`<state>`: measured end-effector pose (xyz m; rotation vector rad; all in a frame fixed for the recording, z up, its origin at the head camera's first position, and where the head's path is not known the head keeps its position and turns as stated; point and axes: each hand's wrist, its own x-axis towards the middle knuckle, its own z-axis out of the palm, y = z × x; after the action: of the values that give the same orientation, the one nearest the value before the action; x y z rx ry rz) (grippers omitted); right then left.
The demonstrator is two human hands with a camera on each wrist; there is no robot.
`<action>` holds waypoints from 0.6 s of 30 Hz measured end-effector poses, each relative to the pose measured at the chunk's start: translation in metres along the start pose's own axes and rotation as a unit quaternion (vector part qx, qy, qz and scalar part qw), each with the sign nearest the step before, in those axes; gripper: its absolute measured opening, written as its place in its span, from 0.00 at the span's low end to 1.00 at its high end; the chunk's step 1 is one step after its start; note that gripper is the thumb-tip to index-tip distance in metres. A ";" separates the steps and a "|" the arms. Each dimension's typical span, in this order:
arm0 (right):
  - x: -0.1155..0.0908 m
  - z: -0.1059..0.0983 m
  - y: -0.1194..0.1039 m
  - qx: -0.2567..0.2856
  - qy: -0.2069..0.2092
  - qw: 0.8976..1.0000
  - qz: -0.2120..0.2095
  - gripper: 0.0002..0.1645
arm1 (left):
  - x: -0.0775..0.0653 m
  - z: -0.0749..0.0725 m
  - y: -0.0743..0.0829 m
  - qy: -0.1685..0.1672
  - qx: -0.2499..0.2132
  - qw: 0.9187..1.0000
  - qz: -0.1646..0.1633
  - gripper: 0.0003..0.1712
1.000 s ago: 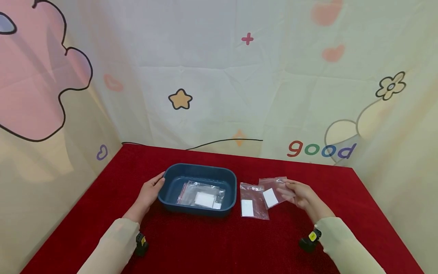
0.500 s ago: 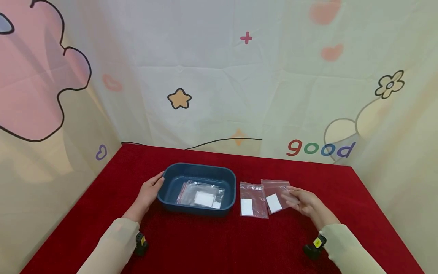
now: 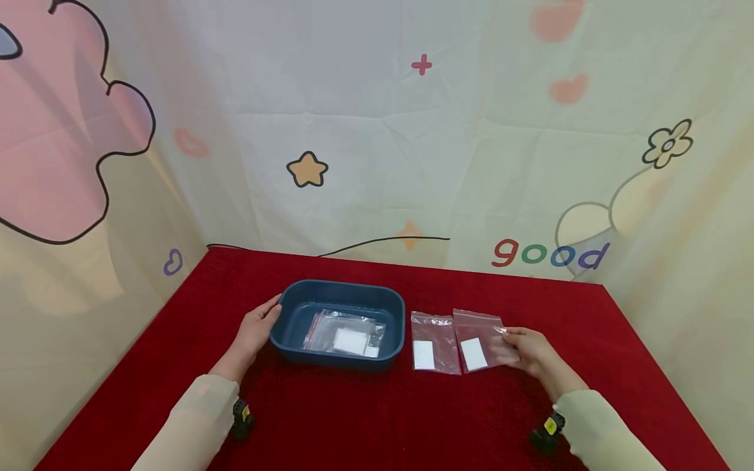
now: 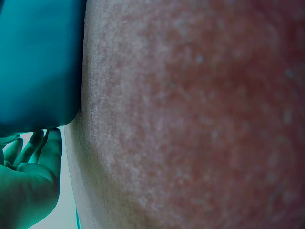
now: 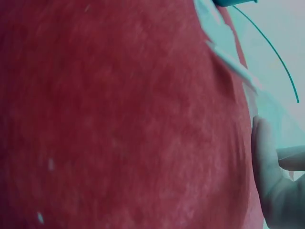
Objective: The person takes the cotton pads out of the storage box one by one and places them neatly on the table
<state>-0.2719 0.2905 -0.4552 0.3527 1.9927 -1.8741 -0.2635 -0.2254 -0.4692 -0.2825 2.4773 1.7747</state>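
A blue plastic basin (image 3: 338, 362) stands on the red cloth with several clear zip bags (image 3: 328, 330) lying in it, white cards showing through. Against its left end rests my left hand (image 3: 254, 333), fingers extended along the outer wall; the left wrist view shows these fingers (image 4: 50, 152) touching the basin's side. To the right of the basin, my right hand (image 3: 535, 353) pinches the right edge of a clear zip bag (image 3: 471, 322) between thumb and fingers. A white card (image 3: 474, 354) is inside that bag. Another zip bag (image 3: 444, 347) with a white card lies between it and the basin.
Red cloth (image 3: 353, 418) covers the table. A pale printed curtain (image 3: 365, 176) hangs behind and along both sides. Each wrist wears a small black camera, the left camera (image 3: 241, 418) and the right camera (image 3: 548, 435), low over the cloth.
My right hand has moved slightly right and toward me, drawing the zip bag with it, so it no longer overlaps the neighbouring bag. My left hand and the basin stay in place.
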 end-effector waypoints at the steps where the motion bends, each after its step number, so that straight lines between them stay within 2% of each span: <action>1: 0.000 0.000 0.000 -0.030 0.013 0.999 -0.010 0.29 | 0.000 0.000 0.000 0.000 0.000 1.000 0.000 0.30; 3: 0.001 -0.001 0.000 -0.098 0.039 0.994 -0.033 0.26 | 0.000 0.000 0.000 0.000 0.000 1.000 -0.002 0.30; 7: 0.002 0.001 0.001 -0.188 0.076 0.977 -0.060 0.20 | -0.001 -0.001 0.001 0.000 0.001 1.000 -0.003 0.31; 14: 0.004 0.004 0.001 -0.263 0.110 0.956 -0.062 0.14 | -0.001 -0.001 0.001 -0.001 -0.001 1.000 -0.001 0.30; 18: 0.003 0.005 0.000 -0.280 0.111 0.951 -0.063 0.14 | -0.001 -0.001 0.001 -0.001 -0.005 1.000 -0.001 0.30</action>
<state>-0.2742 0.2850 -0.4569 0.2830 2.6405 -1.2858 -0.2628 -0.2257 -0.4680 -0.2825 2.4660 1.7864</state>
